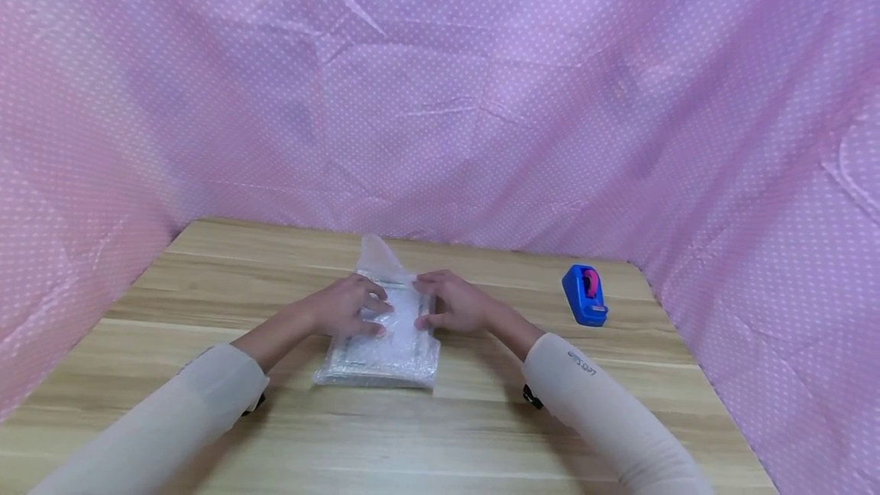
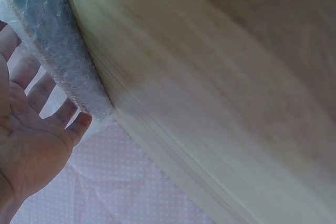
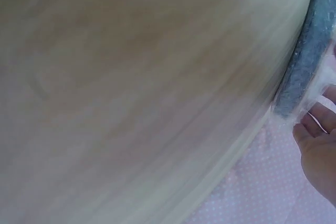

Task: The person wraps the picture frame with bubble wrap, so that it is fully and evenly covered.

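Your left hand and right hand rest, fingers apart, on the bubble-wrapped package, near the tabletop's far edge; smooth it evenly and draw the loose flap straight.

The bubble wrap in front of me is clear plastic, glossy, bumpy and crinkled. My table shows smooth wood grain with a soft sheen. My sleeves are smooth, matt cloth; the tape dispenser is shiny blue plastic; the hanging curtain is creased, faintly shiny fabric.
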`<state>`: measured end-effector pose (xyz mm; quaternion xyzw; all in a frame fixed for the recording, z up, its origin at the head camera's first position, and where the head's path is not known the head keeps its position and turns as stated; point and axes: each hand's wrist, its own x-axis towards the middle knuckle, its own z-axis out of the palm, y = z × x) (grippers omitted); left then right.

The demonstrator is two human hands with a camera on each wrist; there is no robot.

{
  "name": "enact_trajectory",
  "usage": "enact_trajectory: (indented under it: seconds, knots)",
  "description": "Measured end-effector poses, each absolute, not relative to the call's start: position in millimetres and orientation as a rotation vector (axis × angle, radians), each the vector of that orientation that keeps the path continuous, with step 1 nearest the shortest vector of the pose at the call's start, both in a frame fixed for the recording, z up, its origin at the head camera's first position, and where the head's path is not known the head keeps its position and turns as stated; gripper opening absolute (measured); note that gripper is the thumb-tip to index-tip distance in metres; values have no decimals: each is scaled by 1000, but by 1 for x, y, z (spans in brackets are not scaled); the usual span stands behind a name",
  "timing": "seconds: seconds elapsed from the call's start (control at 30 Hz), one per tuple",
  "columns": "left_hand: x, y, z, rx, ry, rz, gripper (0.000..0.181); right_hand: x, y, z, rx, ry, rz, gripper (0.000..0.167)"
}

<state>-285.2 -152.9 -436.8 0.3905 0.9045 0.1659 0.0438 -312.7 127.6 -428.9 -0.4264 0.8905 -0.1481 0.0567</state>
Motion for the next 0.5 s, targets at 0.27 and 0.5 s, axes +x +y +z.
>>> enact_trajectory:
  seconds: [0.27, 0.5]
  knots:
    - [-284, -153, -437, 1245, 2778, 509, 43, -312, 126, -428, -1394, 2665, -403, 61]
    - [-283, -153, -437, 1213, 2790, 506, 44, -305, 122, -428, -1299, 2708, -283, 96]
